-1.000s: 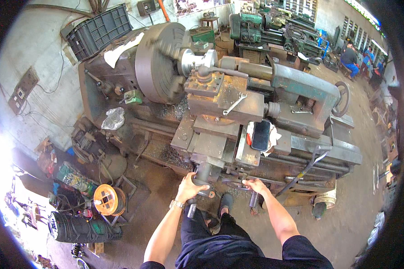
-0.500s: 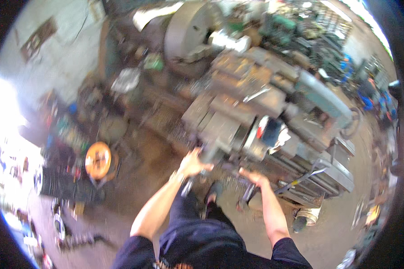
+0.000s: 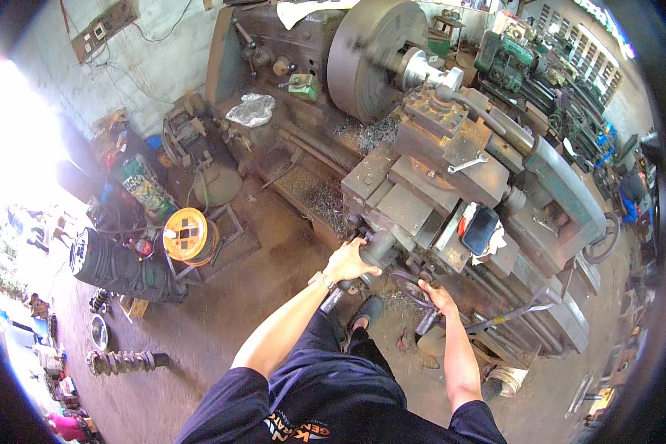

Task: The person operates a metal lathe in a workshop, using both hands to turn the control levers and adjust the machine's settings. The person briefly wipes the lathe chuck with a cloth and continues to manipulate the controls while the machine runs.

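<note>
I stand at a large metal lathe. My left hand curls around the near end of a grey cylindrical knob at the front of the carriage, its thumb below. With closed fingers my right hand grips the rim of a small handwheel just to the right. Beyond them, a toolpost sits on the carriage, close to a shiny metal workpiece in the big round chuck. The chuck's jaws look blurred. A spanner lies on the slide.
A dark phone-like object rests on a white cloth, right of the hands. Metal shavings lie below the chuck. On the floor at left are an orange cable reel, a black ribbed roll and a screw-shaped shaft.
The view has swung and steadied, shifting the lathe rightward. My right hand, outstretched before, has closed on the handwheel. My left hand's thumb has come in against the knob.
</note>
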The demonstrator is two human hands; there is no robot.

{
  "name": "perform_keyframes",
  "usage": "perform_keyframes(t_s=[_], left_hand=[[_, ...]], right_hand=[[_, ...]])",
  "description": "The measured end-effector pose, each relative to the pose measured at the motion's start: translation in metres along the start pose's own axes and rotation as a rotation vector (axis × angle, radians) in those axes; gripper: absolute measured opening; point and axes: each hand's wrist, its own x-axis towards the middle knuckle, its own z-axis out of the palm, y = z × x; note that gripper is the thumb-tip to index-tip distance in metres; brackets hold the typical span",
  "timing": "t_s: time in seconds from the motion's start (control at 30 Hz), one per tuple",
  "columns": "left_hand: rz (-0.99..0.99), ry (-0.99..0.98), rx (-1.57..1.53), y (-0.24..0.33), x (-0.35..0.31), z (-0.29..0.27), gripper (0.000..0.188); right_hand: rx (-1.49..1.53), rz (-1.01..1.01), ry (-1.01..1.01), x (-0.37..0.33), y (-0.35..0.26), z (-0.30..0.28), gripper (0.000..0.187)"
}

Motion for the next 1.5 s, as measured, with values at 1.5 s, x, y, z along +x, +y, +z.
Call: perform_keyframes(t_s=[1.5], left_hand=[[0.009, 0.020, 0.036, -0.007, 0.006, 0.005, 0.107]], right_hand=[[0.130, -0.121, -0.126, -0.011, 0.021, 0.000, 0.077]])
